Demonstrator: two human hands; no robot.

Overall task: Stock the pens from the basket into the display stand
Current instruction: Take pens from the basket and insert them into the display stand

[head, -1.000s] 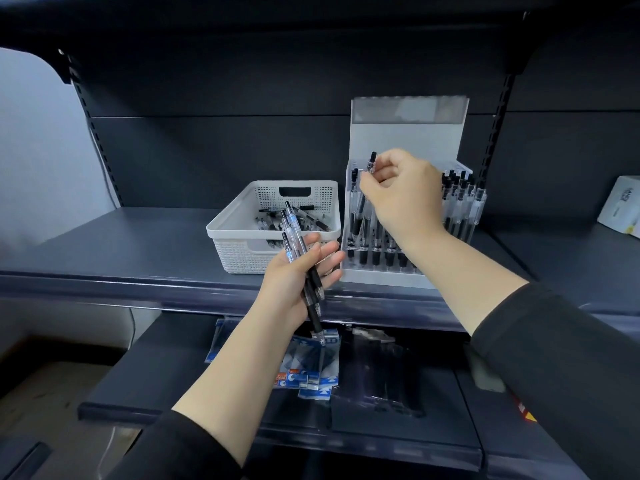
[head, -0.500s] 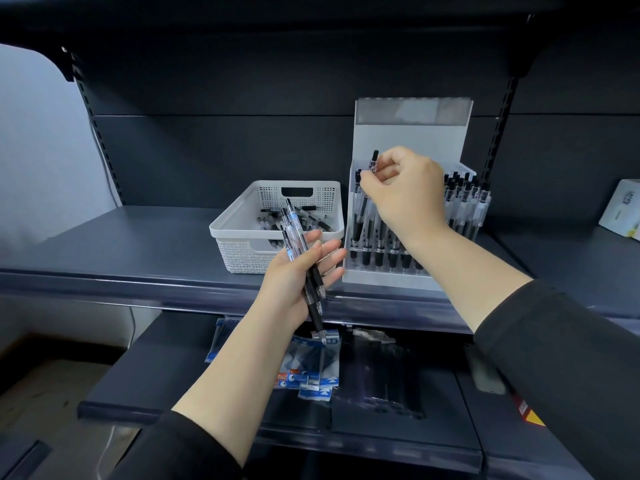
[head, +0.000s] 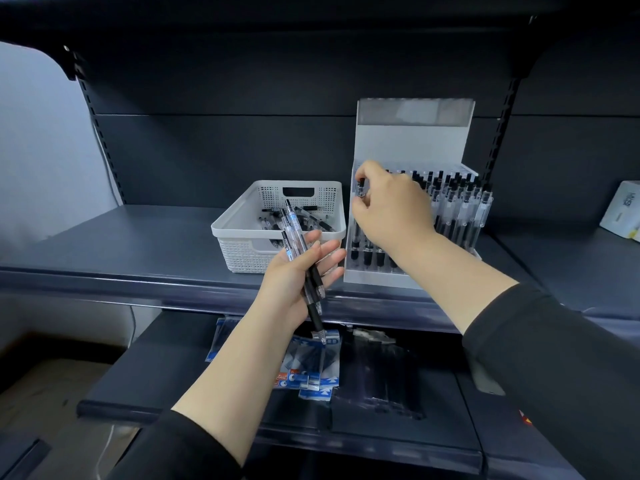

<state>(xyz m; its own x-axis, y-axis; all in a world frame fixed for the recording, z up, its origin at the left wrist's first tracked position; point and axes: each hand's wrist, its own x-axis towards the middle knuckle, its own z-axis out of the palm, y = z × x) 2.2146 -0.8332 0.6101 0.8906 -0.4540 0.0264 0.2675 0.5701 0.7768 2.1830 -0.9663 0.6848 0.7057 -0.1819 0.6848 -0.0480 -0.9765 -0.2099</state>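
Note:
A white perforated basket (head: 242,233) with several loose pens stands on the dark shelf. Right of it is a clear display stand (head: 412,140) with a white back panel, its rows filled with several upright black-tipped pens (head: 460,202). My left hand (head: 298,275) holds a small bundle of clear pens (head: 299,247) in front of the basket, the pen tips pointing down. My right hand (head: 391,206) is at the stand's left front corner and pinches the top of a pen (head: 361,187) that stands low in a slot there.
A white box (head: 623,213) sits at the far right of the shelf. On the lower shelf lie blue-and-white packets (head: 308,372) and dark wrapped packs (head: 377,375). The shelf left of the basket is bare dark surface (head: 121,244).
My right hand has lowered the pen into the stand's left front slot, so less of it shows above the fingers. My left hand keeps its bundle in the same place.

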